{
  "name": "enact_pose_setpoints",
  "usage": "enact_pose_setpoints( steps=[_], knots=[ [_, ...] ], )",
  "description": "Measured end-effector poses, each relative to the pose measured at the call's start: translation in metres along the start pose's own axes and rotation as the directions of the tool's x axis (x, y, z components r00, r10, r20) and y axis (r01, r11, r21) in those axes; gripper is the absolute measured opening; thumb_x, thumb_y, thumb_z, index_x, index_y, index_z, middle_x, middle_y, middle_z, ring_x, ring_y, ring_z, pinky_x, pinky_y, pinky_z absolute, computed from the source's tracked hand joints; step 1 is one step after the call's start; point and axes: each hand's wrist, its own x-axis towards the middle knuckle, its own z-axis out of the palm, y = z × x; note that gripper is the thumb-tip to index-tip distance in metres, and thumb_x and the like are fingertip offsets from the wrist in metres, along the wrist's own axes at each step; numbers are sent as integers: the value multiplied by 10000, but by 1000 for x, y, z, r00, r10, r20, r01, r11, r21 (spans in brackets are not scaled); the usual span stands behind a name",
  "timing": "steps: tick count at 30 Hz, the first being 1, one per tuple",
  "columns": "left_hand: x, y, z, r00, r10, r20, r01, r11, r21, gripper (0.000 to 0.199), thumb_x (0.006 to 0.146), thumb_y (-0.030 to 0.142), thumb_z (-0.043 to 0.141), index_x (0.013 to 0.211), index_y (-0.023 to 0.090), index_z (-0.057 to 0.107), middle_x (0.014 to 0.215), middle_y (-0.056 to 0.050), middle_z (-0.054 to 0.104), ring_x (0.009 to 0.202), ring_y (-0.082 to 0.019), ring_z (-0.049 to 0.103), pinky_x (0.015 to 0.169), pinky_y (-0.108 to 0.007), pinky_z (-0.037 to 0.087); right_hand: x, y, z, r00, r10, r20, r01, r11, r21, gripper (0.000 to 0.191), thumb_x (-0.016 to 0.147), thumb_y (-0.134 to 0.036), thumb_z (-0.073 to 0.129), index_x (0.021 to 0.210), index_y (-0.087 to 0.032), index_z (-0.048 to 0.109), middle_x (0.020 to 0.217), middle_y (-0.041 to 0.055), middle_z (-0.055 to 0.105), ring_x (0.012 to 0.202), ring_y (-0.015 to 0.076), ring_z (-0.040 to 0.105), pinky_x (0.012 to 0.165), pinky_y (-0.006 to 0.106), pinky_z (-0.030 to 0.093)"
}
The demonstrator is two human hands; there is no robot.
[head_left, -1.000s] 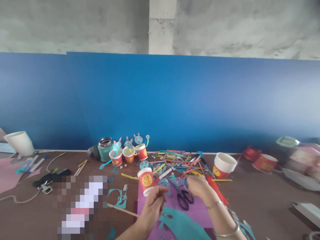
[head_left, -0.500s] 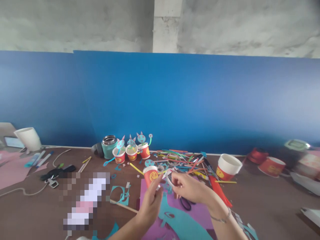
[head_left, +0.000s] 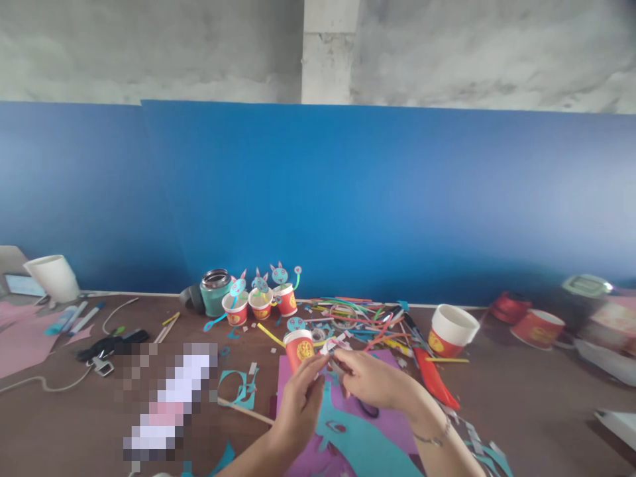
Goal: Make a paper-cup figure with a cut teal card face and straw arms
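Head view: the red paper cup [head_left: 298,349] is at the far left corner of the purple sheet [head_left: 308,457], rim up, its long axis leaning slightly left at the top. The left hand [head_left: 301,401] hides its base, and the right hand [head_left: 368,379] curls its fingertips close by (I cannot tell whether either is clamped on anything). A round gold emblem marks the cup, its detail too small to read. Straws [head_left: 380,334] crowd behind; bare brown tabletop [head_left: 536,404] opens rightward.

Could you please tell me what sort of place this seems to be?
Probably a craft workspace, judging by the cut blue paper, the pile of colourful strips and the decorated paper cups on the table.
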Motion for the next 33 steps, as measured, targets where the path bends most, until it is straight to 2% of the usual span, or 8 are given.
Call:
enact_pose_setpoints(
  steps=[1, 3, 5, 7, 10, 19, 27, 33],
  knots=[
    [0, -1, 1, 999, -34, -10, 34, 999, -15, 333, 886, 364, 467, 1130, 201, 626, 975, -100, 663, 818, -188, 629, 720, -276, 499, 0, -1, -1, 1000, 4, -2, -4, 1000, -12, 182, 734, -50, 393, 781, -188, 502, 651, -29, 592, 559, 106, 539, 517, 212, 338],
    [-1, -2, 1, 992, -126, -12, 126, 990, -57, 332, 873, 403, 481, 1080, 182, 618, 660, -16, 600, 505, -108, 505, 484, -203, 404, 0, -4, -1, 1000, -17, -5, 17, 1000, -21, 184, 754, -64, 388, 790, -185, 523, 669, -19, 593, 609, 119, 546, 546, 220, 345],
    [0, -3, 1, 982, -189, -18, 187, 978, -97, 313, 855, 422, 507, 1021, 174, 603, 541, 47, 481, 411, -67, 351, 409, -180, 275, 1, -5, -1, 997, -68, -20, 67, 997, -22, 175, 805, -115, 387, 809, -183, 548, 724, -3, 608, 670, 133, 548, 583, 231, 352],
    [1, -3, 1, 979, -197, -48, 190, 975, -119, 265, 826, 410, 557, 934, 172, 598, 603, 41, 499, 435, -54, 327, 422, -179, 246, 2, -6, 1, 993, -107, -45, 106, 994, -27, 195, 853, -182, 377, 780, -181, 558, 749, 5, 607, 685, 137, 530, 594, 239, 344],
    [5, 1, -1, 974, -197, -114, 182, 975, -130, 210, 786, 371, 619, 822, 167, 586, 716, 19, 547, 468, -48, 335, 452, -183, 261, 5, -7, 7, 989, -124, -86, 121, 992, -42, 278, 879, -225, 351, 648, -175, 497, 627, -22, 524, 596, 115, 448, 538, 238, 291],
    [7, 6, -6, 964, -191, -183, 171, 978, -118, 215, 794, 372, 613, 732, 169, 577, 647, 15, 532, 514, -90, 406, 496, -202, 310, 7, -16, 16, 960, -186, -210, 166, 980, -109, 279, 785, -135, 380, 537, -186, 264, 496, -62, 291, 516, 78, 286, 478, 248, 166],
    [13, 9, -10, 983, -60, -174, 72, 995, 65, 189, 856, 309, 531, 719, 178, 546, 653, 20, 483, 539, -101, 384, 520, -215, 302, 9, -19, 18, 922, -213, -323, 190, 977, -101, 279, 755, -139, 407, 516, -189, 272, 489, -66, 267, 501, 77, 269, 475, 238, 166],
    [27, 26, -9, 980, 119, -157, -84, 973, 215, 196, 887, 287, 473, 722, 193, 522, 762, -28, 539, 700, -160, 491, 630, -246, 367, 9, -19, 15, 895, -207, -395, 267, 958, 103, 277, 798, -187, 389, 554, -200, 258, 550, -60, 257, 533, 80, 258, 473, 211, 200]
  ],
)
